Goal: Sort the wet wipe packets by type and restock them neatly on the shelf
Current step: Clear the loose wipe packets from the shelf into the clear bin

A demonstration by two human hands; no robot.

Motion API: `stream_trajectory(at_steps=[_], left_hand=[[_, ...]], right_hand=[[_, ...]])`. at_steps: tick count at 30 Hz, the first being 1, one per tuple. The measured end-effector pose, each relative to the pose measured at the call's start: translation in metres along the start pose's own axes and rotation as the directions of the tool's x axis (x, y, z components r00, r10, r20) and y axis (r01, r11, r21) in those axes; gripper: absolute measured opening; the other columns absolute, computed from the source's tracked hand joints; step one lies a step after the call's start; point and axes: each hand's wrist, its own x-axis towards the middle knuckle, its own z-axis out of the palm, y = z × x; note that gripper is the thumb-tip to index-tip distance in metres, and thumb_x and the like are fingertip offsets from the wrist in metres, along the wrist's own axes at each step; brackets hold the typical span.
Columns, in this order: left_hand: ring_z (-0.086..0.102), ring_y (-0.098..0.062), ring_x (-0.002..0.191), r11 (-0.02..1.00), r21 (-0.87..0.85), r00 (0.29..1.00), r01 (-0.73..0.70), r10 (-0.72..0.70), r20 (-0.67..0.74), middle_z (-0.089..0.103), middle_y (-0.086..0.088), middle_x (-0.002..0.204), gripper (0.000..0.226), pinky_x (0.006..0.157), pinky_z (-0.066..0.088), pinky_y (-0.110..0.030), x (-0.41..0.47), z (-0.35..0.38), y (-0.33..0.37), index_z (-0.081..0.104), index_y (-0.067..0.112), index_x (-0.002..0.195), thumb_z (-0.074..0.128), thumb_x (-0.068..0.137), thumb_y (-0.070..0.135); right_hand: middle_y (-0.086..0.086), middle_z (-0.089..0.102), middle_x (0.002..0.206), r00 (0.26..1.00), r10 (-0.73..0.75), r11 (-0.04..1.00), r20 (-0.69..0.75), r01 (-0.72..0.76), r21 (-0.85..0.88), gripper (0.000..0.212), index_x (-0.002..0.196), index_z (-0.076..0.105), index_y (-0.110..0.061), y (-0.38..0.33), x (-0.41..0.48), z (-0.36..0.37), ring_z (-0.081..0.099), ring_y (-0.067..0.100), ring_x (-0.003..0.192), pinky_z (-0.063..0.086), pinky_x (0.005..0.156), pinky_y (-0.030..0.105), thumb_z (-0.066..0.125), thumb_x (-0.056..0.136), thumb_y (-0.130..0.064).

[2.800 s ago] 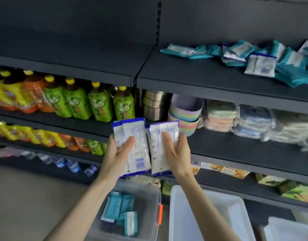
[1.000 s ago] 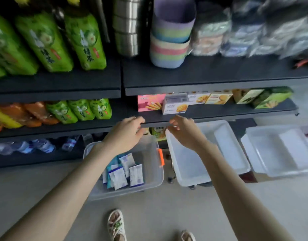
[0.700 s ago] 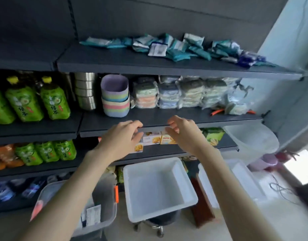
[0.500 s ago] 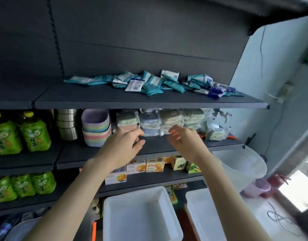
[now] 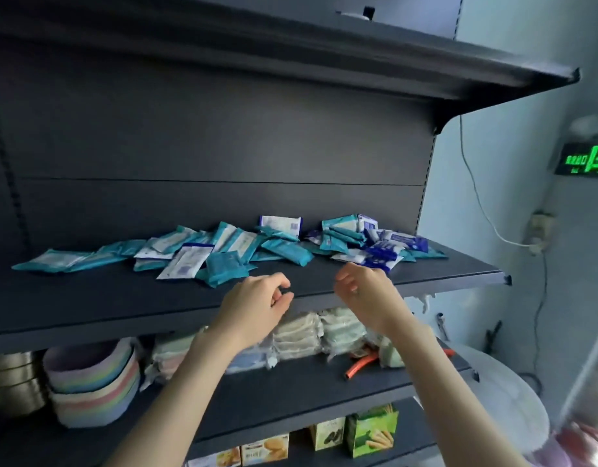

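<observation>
Many wet wipe packets (image 5: 237, 246) lie in a loose, mixed strip along the back of a dark shelf (image 5: 88, 308). Teal ones and white ones with blue edges are jumbled together, which suggests that sorting by type is barely begun on this level. Far to the left of the left hand (image 5: 254, 308), flat teal packets (image 5: 55, 261) trail off singly. Just beyond that hand and to its left sit a white packet (image 5: 186, 262) and a crumpled teal packet (image 5: 223, 273), near it but not touched. The left hand hovers over the shelf's front lip, fingers loosely curled, holding nothing. Beside it, with a gap between them, the right hand (image 5: 365, 294) is raised likewise, fingers half bent and empty, apparently poised to reach in. Just beyond the right hand lies a cluster of blue-and-white packets (image 5: 382, 256), the nearest almost at its knuckles, with more teal ones overlapping behind. Both hands seem held at the front edge so that either can pick from the heap ahead.
</observation>
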Motion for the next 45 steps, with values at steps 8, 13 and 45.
stream_trajectory(at_steps=[8,13,45], left_hand=[[0.063,-0.015,0.087,0.984,-0.068,0.986,0.162,-0.165,-0.031,0.068,0.004,0.097,0.022,0.079,0.052,-0.033,0.113,0.071,-0.005,0.064,0.018,0.107,0.057,0.092,0.032],[0.062,-0.019,0.098,0.938,-0.095,0.937,0.334,-0.342,-0.074,0.066,0.002,0.107,0.026,0.085,0.049,-0.032,0.177,0.125,-0.017,0.062,0.016,0.109,0.057,0.091,0.034],[0.053,-0.011,0.082,0.657,-0.461,0.779,0.596,-0.612,0.136,0.052,0.007,0.085,0.038,0.073,0.043,-0.024,0.33,0.201,-0.046,0.047,0.022,0.08,0.083,0.07,0.014]], right_hand=[[0.008,0.067,0.106,1.0,-0.025,0.999,0.016,0.025,0.021,0.021,0.108,0.063,-0.017,0.077,0.112,0.005,0.061,0.032,0.099,0.051,0.084,0.042,0.052,0.093,-0.025],[0.01,0.066,0.114,0.996,-0.068,0.998,0.065,0.066,0.021,0.026,0.115,0.062,-0.016,0.125,0.182,0.023,0.059,0.031,0.105,0.05,0.086,0.04,0.054,0.093,-0.027],[0.018,0.071,0.101,0.906,0.128,0.878,0.402,-0.292,0.378,0.05,0.099,0.067,0.003,0.213,0.342,0.062,0.067,0.033,0.094,0.054,0.087,0.046,0.081,0.071,-0.036]])
